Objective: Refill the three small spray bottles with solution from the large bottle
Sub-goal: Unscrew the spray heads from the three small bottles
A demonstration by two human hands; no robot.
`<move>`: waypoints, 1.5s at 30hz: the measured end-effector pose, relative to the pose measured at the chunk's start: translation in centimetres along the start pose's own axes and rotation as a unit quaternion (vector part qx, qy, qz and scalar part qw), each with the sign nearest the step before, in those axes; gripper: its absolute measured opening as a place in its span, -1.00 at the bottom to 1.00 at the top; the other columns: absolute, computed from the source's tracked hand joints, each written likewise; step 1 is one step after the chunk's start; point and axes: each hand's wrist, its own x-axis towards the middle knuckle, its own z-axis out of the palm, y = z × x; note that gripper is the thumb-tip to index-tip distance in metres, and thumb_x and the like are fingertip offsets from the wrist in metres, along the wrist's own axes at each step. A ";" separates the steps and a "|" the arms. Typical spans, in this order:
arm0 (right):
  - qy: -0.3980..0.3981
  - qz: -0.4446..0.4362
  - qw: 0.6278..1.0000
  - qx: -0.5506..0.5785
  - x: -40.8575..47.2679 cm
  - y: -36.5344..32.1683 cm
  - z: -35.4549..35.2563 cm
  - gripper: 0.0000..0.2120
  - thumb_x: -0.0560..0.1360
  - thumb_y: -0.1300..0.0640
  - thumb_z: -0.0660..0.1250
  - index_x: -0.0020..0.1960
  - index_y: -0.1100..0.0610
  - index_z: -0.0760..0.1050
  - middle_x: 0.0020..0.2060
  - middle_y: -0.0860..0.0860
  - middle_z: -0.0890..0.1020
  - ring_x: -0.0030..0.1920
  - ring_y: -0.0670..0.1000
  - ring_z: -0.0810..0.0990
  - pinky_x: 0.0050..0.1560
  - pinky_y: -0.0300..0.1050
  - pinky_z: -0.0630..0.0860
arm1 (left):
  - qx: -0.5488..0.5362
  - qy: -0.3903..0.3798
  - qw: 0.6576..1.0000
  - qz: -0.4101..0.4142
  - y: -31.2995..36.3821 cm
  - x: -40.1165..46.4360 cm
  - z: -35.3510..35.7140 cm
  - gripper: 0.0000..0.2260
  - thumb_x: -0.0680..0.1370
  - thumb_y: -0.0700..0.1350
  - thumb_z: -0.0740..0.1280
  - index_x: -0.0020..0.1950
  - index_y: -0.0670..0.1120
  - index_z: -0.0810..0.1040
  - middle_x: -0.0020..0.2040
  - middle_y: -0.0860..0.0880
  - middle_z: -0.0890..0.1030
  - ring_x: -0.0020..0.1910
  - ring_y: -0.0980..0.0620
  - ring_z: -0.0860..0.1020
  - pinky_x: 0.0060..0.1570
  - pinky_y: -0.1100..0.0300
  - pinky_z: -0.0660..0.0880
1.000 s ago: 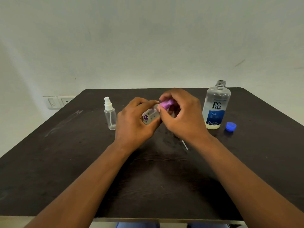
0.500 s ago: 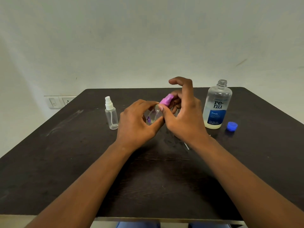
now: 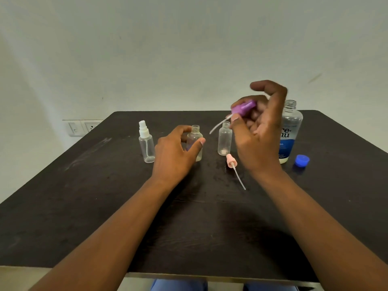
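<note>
Uncapping looks like the step in hand, with pouring not yet begun as far as I can judge. The right hand (image 3: pixel 258 131) is raised above the counter (image 3: pixel 84 206), thumb and fingers pinching the purple spray head (image 3: pixel 243 107), whose white dip tube slants down to the left, clear of any bottle. The left hand (image 3: pixel 176 150) curls loosely around the middle small bottle (image 3: pixel 194 141), which stands upright with its neck bare; whether the fingers truly clamp it or only steady it, I cannot tell.

Of the 3 small bottles, 2 are open: that middle one, with only a trace of liquid at its base, and a second open bottle (image 3: pixel 225 139) just to its right, which looks almost empty. Its pink spray head (image 3: pixel 231 162) lies on the counter in front of it, tube pointing toward the near edge. The capped bottle (image 3: pixel 146 141), with a white sprayer, stands to the left and appears empty.

The large bottle (image 3: pixel 290 131) stands toward the far right corner, uncapped, partly hidden behind the right hand, with its blue cap (image 3: pixel 302 160) just beside it.

So, by my reading, 1 sprayer is left to remove, then all 3 fills and recappings remain.
</note>
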 end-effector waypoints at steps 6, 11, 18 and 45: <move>-0.134 0.081 0.977 -0.148 -0.9 0.8 1.1 -0.54 0.57 0.22 0.46 0.34 0.07 0.30 -0.22 -0.03 0.64 -0.34 -0.09 0.63 -0.30 -0.30 0.52 | -0.010 -0.007 1.000 -0.024 -0.6 0.2 0.4 -0.59 0.53 0.11 0.52 0.32 0.03 0.60 0.02 0.13 0.69 -0.09 0.23 0.64 0.07 0.02 0.66; -0.221 0.119 0.924 -0.289 -2.0 1.6 1.6 -0.66 0.57 0.06 0.49 0.21 -0.05 0.38 -0.20 -0.07 0.65 -0.22 -0.11 0.65 -0.10 -0.05 0.68 | -0.016 -0.012 0.999 -0.029 -0.8 0.3 0.5 -0.54 0.49 0.11 0.55 0.34 0.01 0.60 0.08 0.09 0.73 -0.06 0.19 0.68 0.07 0.01 0.66; -0.305 0.134 0.842 -0.424 -2.3 1.5 1.5 -0.76 0.46 -0.10 0.54 -0.03 -0.07 0.52 -0.15 -0.10 0.66 -0.09 -0.01 0.64 -0.11 -0.09 0.58 | -0.001 0.008 1.000 -0.022 -0.3 0.1 0.3 -0.55 0.49 0.10 0.55 0.34 0.01 0.60 0.14 0.09 0.71 -0.16 0.14 0.67 0.04 -0.01 0.66; -0.314 0.112 0.818 -0.469 -3.4 1.2 2.5 -0.81 0.54 -0.17 0.40 0.03 -0.08 0.52 -0.14 -0.09 0.65 -0.07 0.03 0.64 -0.10 -0.05 0.56 | -0.041 0.067 0.996 0.039 0.9 0.0 -0.6 -0.62 0.60 -0.02 0.42 0.40 -0.04 0.53 0.27 0.06 0.55 -0.33 0.09 0.58 -0.23 0.38 0.48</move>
